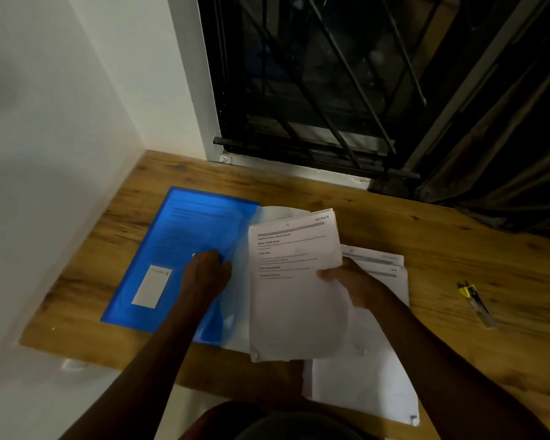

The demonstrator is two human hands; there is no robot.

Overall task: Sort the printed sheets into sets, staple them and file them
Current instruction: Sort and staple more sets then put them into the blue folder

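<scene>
A blue translucent plastic folder (172, 249) lies on the left of the wooden desk (458, 249), with printed sheets showing through it and a white label near its lower edge. My left hand (208, 274) grips the folder's right edge, lifting its clear flap. My right hand (350, 281) pinches a set of printed sheets (296, 296) by its right edge, holding it above the desk just right of the folder. More printed sheets (372, 376) lie under my right arm, overhanging the desk's front edge.
A small stapler (475, 301) with a yellow tip lies on the desk at the far right. A white wall runs along the left. A dark barred window (331, 90) and a curtain stand behind the desk.
</scene>
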